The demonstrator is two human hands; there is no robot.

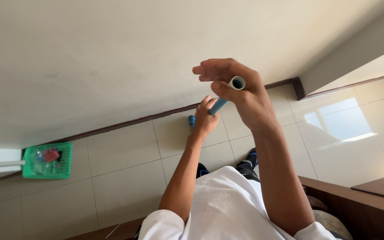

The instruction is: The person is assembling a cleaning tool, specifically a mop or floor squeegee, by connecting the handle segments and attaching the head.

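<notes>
Blue pole (pixel 218 106), a stiff, light-looking hollow tube slanting toward the baseboard at twelve o'clock, sits clasped near its white-rimmed top in the right hand (pixel 241 91), fingers partly spread, and lower down in the left hand (pixel 206 118), closed around its shaft.

Packages: one green plastic basket (pixel 47 160), rectangular, with latticed walls, on the tiled floor (pixel 125 178) against the wall at far left. Inside it, a red item (pixel 52 154) and clear wrapped items (pixel 41 166), too small to identify. Labels, signs, screens: none visible.
</notes>
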